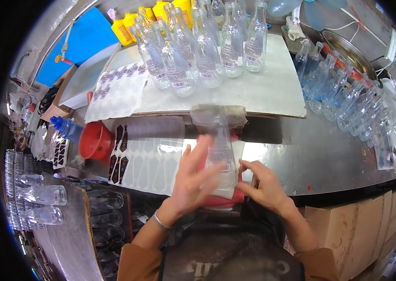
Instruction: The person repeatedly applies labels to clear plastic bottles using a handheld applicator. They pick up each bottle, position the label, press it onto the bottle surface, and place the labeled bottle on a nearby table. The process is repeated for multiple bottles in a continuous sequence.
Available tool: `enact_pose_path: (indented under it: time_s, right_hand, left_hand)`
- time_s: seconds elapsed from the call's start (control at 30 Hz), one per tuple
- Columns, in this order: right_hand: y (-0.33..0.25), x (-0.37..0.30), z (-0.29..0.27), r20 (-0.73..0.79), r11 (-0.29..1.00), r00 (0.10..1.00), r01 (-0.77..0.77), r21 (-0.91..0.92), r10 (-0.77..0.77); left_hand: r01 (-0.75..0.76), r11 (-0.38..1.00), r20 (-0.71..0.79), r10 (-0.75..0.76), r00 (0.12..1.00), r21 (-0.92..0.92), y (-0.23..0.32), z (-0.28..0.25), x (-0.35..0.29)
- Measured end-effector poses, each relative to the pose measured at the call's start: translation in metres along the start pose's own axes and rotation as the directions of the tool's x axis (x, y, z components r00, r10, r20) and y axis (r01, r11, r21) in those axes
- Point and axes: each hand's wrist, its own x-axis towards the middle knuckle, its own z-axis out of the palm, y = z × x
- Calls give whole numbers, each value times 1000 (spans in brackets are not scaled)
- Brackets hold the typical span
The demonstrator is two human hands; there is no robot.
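Observation:
A clear glass bottle (224, 154) with printed text and a barcode lies in front of me, its neck toward a folded cloth pad (233, 115). My left hand (193, 175) is over the bottle's left side, smeared by motion, with its fingers stretched out and apart. Whether it touches the glass I cannot tell. By the lower right side of the bottle is my right hand (266, 186), thumb and forefinger curved and apart with nothing visibly gripped. Red material (224, 200) and pale sheets show under the bottle. Left of it lies a label sheet (149, 159) with a few dark labels.
Labelled clear bottles (207, 56) stand on a raised white board (273, 93), with yellow containers (122, 32) behind. More bottles (343, 93) line the right side. A red bowl (96, 140) and blue-capped bottle (67, 129) are at left. Cardboard boxes (348, 229) stand lower right.

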Motion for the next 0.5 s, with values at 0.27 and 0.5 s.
enact_pose_path:
  time_s: [0.27, 0.5]
  right_hand:
    - [5, 37, 13, -12, 963, 989, -143, 229, 150]
    - [9, 40, 11, 76, 901, 978, -208, 381, 193]
  left_hand:
    - [177, 958, -85, -201, 976, -227, -20, 24, 9]
    - [164, 924, -97, -209, 973, -345, -25, 27, 7]
